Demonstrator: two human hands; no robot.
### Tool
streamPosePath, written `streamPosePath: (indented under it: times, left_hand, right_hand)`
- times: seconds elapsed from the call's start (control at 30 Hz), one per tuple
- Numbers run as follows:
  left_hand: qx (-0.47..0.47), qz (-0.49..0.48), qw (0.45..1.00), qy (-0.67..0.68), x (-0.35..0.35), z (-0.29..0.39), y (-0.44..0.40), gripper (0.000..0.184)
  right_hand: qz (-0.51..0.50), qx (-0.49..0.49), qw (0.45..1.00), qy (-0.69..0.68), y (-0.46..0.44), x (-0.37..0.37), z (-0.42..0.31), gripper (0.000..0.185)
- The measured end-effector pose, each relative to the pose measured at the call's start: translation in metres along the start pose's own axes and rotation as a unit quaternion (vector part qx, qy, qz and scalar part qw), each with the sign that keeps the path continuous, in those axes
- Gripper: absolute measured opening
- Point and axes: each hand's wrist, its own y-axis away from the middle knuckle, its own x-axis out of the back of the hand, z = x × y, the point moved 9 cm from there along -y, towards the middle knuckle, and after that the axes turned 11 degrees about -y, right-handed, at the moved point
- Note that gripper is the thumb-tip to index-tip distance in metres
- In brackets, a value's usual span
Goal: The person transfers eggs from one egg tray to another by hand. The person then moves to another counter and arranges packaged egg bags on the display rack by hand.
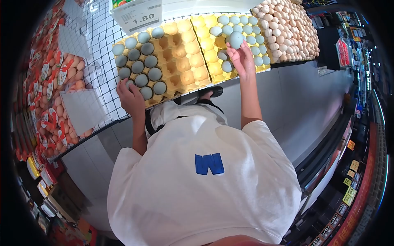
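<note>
Nearest, our left hand (132, 98) curls over the left tray's (188, 50) near corner, its grip unclear. Farther out, our right hand (243, 59) pinches a bluish egg (236, 40) at its fingertips, long axis hard to read, above the right tray (208, 43).

Between our left hand (131, 98) and right hand (242, 59), we have open air over the bare cups (179, 53) of the left tray (197, 76). Its left-side eggs (138, 67) crowd our left hand; the right tray's far eggs (247, 29) block low passage there. An upright price sign (139, 18) bars the far-left edge.
</note>
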Motion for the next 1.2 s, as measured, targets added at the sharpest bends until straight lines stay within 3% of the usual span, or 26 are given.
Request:
streamPosePath:
  times: [0.2, 0.3, 0.37, 0.4, 0.47, 0.5, 0.63, 0.67, 0.73, 0.83, 1.07, 1.13, 1.2]
  left_hand:
    - [0.001, -0.007, 1.000, -0.007, -0.003, -0.002, -0.001, 0.027]
    - [0.000, -0.003, 1.000, -0.003, -0.003, -0.003, -0.001, 0.027]
    - [-0.001, -0.004, 1.000, 0.000, -0.003, -0.003, -0.001, 0.027]
    - [-0.001, -0.003, 1.000, 0.000, -0.003, -0.004, -0.001, 0.027]
    - [-0.002, -0.005, 1.000, -0.001, -0.005, -0.005, -0.001, 0.027]
    - [-0.002, -0.004, 1.000, -0.002, -0.004, -0.005, -0.001, 0.027]
    - [0.005, -0.009, 1.000, 0.004, -0.004, -0.005, -0.001, 0.028]
    - [0.006, -0.010, 1.000, 0.006, -0.004, -0.005, -0.001, 0.028]
    - [0.010, -0.010, 1.000, 0.004, -0.004, -0.005, -0.001, 0.028]
    - [0.010, -0.009, 1.000, 0.000, -0.004, -0.005, -0.001, 0.028]
    - [-0.002, 0.001, 1.000, 0.001, -0.002, -0.002, 0.000, 0.027]
    - [0.000, 0.002, 1.000, -0.003, -0.001, -0.001, 0.000, 0.027]
    - [0.001, 0.002, 1.000, -0.006, 0.000, 0.000, -0.001, 0.027]
  right_hand:
    - [0.002, 0.034, 0.998, 0.051, -0.004, -0.012, -0.004, 0.038]
    - [0.056, 0.088, 0.983, 0.150, -0.007, -0.003, -0.015, 0.038]
    - [0.100, 0.129, 0.916, 0.366, -0.011, 0.006, -0.024, 0.039]
    - [0.099, 0.129, 0.916, 0.366, -0.012, 0.006, -0.023, 0.039]
    - [0.051, 0.150, 0.761, 0.629, -0.015, -0.012, -0.019, 0.042]
    - [0.050, 0.150, 0.761, 0.629, -0.016, -0.012, -0.017, 0.042]
    - [0.018, 0.180, 0.605, 0.775, -0.022, -0.028, -0.005, 0.042]
    - [0.017, 0.180, 0.605, 0.775, -0.022, -0.030, -0.003, 0.042]
    - [0.004, 0.207, 0.538, 0.817, -0.022, -0.037, 0.003, 0.039]
    - [0.012, 0.215, 0.508, 0.834, -0.022, -0.038, 0.006, 0.034]
    - [-0.011, 0.289, 0.532, 0.796, -0.002, -0.057, -0.007, 0.026]
    - [-0.001, 0.184, 0.546, 0.817, 0.000, -0.048, -0.004, 0.023]
    - [-0.012, 0.143, 0.529, 0.837, 0.009, -0.044, 0.005, 0.023]
